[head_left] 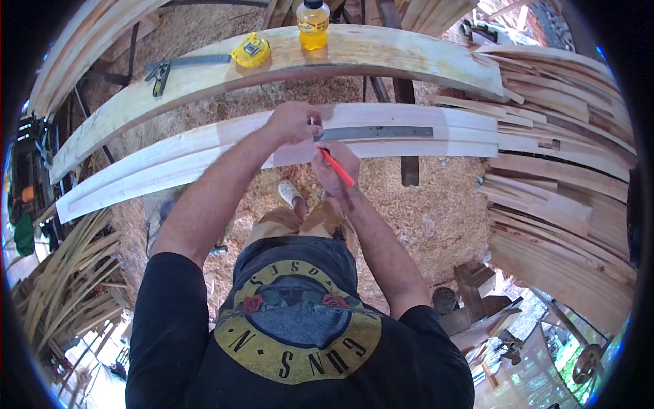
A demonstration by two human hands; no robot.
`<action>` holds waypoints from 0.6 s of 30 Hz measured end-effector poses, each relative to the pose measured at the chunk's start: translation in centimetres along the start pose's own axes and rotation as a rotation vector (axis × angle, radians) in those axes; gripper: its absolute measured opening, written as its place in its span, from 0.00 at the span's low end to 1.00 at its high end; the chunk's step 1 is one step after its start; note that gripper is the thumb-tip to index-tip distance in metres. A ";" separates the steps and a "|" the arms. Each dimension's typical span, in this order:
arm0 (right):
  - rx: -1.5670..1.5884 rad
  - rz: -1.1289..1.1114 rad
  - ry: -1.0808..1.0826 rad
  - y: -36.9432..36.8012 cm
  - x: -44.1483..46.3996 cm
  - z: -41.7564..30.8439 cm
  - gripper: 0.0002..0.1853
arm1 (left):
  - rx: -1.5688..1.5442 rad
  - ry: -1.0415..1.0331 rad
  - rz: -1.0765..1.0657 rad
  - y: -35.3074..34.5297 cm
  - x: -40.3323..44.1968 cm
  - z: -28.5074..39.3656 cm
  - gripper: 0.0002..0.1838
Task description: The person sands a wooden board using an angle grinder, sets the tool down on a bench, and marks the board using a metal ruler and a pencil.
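Note:
A pale wooden plank [463, 129] lies crosswise before me, with a grey steel ruler [381, 132] along its top face. At the ruler's left end, my left hand [294, 123] has its fingers curled closed on it. My right hand [338, 167] is closed around a bright red pencil [337, 168], just below the left hand at the plank's near edge. The pencil's tip points up and left toward the left fingers. Any mark under the hands is too small to make out.
Beyond, a thicker curved board [402, 58] carries a yellow tape measure [251, 50], a bottle of yellow liquid [313, 26] and a bevel-like tool [160, 77]. Stacked boards [552, 204] stand right, thin offcuts [65, 286] left. Wood shavings [422, 211] cover the floor.

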State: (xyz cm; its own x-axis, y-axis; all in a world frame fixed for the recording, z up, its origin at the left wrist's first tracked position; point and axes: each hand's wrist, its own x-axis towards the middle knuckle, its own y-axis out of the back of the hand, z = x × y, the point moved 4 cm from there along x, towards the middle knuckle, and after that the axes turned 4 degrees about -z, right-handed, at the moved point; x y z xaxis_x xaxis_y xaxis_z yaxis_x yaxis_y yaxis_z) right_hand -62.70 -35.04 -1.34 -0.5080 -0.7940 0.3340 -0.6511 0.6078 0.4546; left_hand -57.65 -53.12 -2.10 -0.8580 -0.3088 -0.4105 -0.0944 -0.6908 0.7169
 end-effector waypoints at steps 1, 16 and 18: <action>-0.007 0.001 0.008 0.1 0.0 0.0 0.09 | 0.002 0.007 -0.001 0.0 -0.1 0.1 0.14; 0.217 0.377 -0.388 12.7 -4.6 7.0 0.12 | -0.042 -0.066 0.045 0.7 -1.8 2.6 0.15; 0.245 0.393 -0.685 15.7 -4.2 10.4 0.17 | -0.035 -0.127 0.070 0.0 -1.5 3.1 0.15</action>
State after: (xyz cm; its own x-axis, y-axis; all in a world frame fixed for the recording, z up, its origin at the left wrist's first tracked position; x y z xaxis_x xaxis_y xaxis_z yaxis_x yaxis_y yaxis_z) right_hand -76.60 -22.01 -4.19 -0.9039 -0.3869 -0.1824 -0.4185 0.8881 0.1900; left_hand -57.90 -50.59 0.27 -0.9191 -0.2734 -0.2836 -0.0161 -0.6934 0.7204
